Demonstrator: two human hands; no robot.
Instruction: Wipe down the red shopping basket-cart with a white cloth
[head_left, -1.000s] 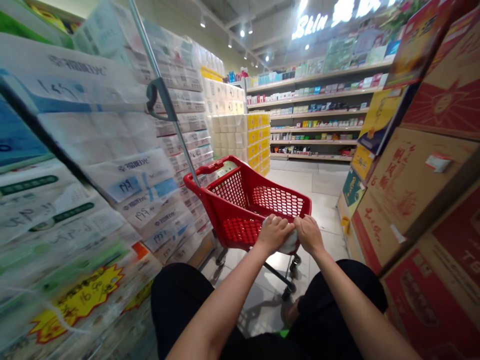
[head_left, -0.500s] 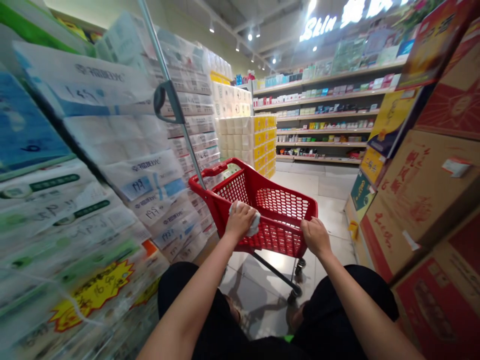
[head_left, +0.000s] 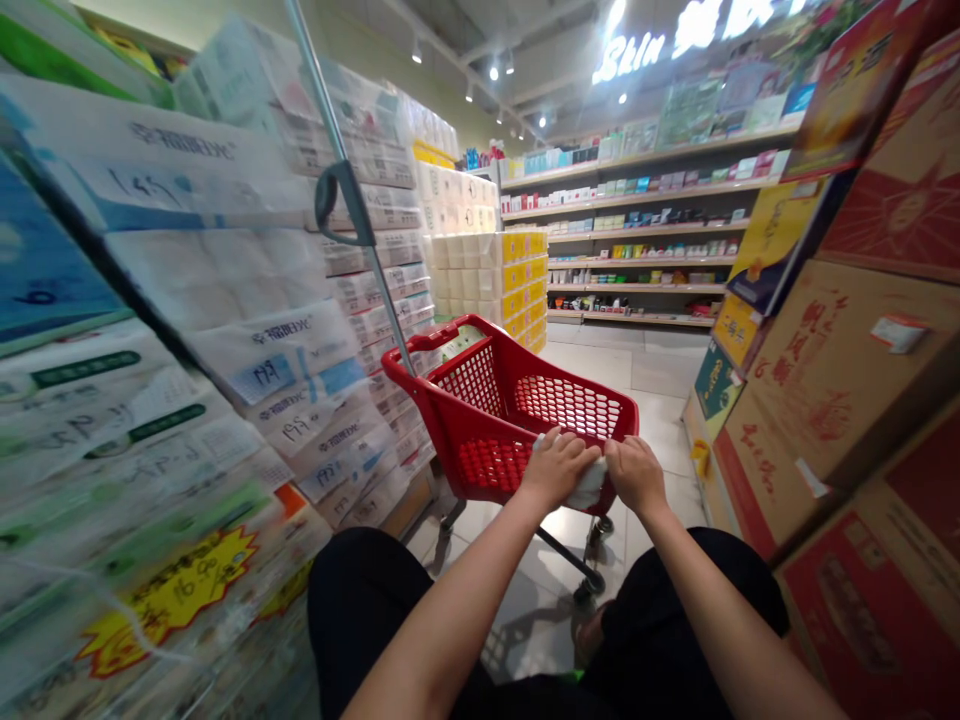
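While my left hand point(head_left: 559, 470) clasps a white cloth point(head_left: 589, 487) against the near rim point(head_left: 480, 417) of the red shopping cart point(head_left: 444, 430), my right hand point(head_left: 634, 474) grips the corner just beside it. Wiping seems in hand; the next stroke would call for a steady cart. Leftward of my fingers, the rim is bare; rightward, open floor point(head_left: 664, 425) reaches until the cardboard cartons point(head_left: 817, 400).

In front of me stands a red shopping cart point(head_left: 474, 420), upright on its dark wheels, its sloping basket walls pierced with rows of small holes and its handle end pointing away to the left. Over the rim, near the cart's right-hand corner, lies a whitish cloth point(head_left: 588, 487), crumpled and pressed under my left hand point(head_left: 559, 467), its lower part hanging outside.
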